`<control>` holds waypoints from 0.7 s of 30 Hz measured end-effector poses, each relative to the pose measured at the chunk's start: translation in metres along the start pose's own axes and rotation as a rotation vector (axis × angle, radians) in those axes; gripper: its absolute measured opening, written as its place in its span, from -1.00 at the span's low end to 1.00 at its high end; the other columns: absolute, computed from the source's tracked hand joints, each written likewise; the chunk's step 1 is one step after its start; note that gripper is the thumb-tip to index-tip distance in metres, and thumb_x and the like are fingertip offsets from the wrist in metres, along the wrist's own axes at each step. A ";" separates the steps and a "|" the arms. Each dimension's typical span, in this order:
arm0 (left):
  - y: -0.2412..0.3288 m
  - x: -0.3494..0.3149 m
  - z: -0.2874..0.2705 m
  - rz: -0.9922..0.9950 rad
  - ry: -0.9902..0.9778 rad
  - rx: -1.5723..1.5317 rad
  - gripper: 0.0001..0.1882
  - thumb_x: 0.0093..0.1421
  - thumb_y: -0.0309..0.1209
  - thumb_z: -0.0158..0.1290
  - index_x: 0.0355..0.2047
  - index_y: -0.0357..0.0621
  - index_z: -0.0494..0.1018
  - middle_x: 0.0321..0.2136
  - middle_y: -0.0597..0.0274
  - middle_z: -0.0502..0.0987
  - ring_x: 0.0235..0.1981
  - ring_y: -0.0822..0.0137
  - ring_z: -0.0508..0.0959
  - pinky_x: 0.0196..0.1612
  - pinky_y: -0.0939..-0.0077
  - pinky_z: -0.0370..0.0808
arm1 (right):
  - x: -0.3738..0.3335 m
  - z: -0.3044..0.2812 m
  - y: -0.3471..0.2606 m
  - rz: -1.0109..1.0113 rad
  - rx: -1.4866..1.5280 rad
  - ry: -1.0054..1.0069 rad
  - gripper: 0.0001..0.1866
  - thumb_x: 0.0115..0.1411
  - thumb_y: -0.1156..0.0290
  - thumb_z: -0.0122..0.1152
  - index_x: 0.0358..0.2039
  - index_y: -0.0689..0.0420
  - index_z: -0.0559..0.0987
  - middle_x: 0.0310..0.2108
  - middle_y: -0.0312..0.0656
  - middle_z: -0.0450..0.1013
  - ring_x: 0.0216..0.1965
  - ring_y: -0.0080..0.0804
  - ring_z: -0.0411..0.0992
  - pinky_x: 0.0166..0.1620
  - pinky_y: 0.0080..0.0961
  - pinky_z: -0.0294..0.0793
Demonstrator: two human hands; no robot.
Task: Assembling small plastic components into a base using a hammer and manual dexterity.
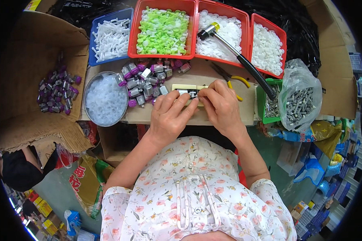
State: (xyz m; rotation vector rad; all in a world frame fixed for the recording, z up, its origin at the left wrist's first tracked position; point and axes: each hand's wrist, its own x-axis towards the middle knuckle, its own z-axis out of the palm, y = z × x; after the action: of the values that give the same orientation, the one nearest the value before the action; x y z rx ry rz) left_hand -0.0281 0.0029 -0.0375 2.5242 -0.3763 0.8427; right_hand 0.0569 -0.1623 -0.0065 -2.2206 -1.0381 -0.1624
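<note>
A cream, block-like holder [181, 86] with a dark middle and small white pieces in it lies on the cardboard work surface in front of me. My left hand [169, 118] grips its near left side, fingertips over the edge and by the white pieces. From the right, my right hand [222, 107] has its thumb and fingertips pinched together at the holder's right end. Whatever is between those fingers is hidden. Just beyond my left hand lies a heap of small grey motors [148, 89] with purple ends.
Behind stand a blue tray [93, 56] and red trays [194, 40] of small plastic parts. A hammer [245, 62] rests across them; yellow-handled pliers [229, 82] lie nearer. Left are a round bowl [86, 105] and a cardboard box [24, 120]; right, a green tray [271, 119] and a plastic bag [299, 100].
</note>
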 end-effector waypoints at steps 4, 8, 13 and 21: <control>-0.002 -0.004 0.004 0.041 -0.013 0.096 -0.70 0.07 -0.35 0.18 -0.17 -0.15 0.60 -0.17 0.27 0.54 -0.08 0.23 0.47 -0.09 0.32 0.31 | 0.002 -0.003 -0.002 0.026 -0.002 -0.034 -0.86 0.04 0.57 0.32 -0.36 0.16 0.57 -0.42 -0.21 0.35 -0.33 -0.24 0.41 -0.30 -0.30 0.27; -0.004 -0.004 0.004 0.112 -0.057 0.231 -0.69 0.07 -0.34 0.11 -0.16 -0.12 0.59 -0.15 0.29 0.52 -0.08 0.28 0.46 -0.08 0.32 0.27 | 0.003 -0.005 -0.003 -0.002 -0.046 -0.067 -0.87 0.03 0.56 0.32 -0.37 0.15 0.58 -0.42 -0.22 0.35 -0.32 -0.23 0.41 -0.28 -0.30 0.27; -0.007 0.005 -0.003 0.217 -0.097 0.279 -0.71 0.03 -0.36 0.26 -0.20 -0.09 0.60 -0.19 0.30 0.53 -0.13 0.25 0.48 -0.16 0.30 0.27 | 0.004 -0.008 -0.001 -0.050 -0.077 -0.079 -0.88 0.03 0.55 0.31 -0.37 0.15 0.59 -0.42 -0.22 0.35 -0.31 -0.22 0.42 -0.26 -0.30 0.27; -0.007 0.007 -0.006 0.180 -0.148 0.177 -0.71 0.05 -0.38 0.10 -0.20 -0.17 0.58 -0.18 0.25 0.51 -0.04 0.21 0.47 -0.05 0.30 0.30 | 0.007 -0.031 0.002 -0.018 -0.001 -0.087 -0.86 0.11 0.54 0.31 -0.28 0.19 0.61 -0.35 -0.18 0.44 -0.31 -0.21 0.46 -0.24 -0.32 0.38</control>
State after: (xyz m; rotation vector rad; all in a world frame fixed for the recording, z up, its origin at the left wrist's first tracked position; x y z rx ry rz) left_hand -0.0230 0.0110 -0.0308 2.7581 -0.6099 0.7876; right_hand 0.0683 -0.1782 0.0185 -2.2372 -1.1048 -0.0747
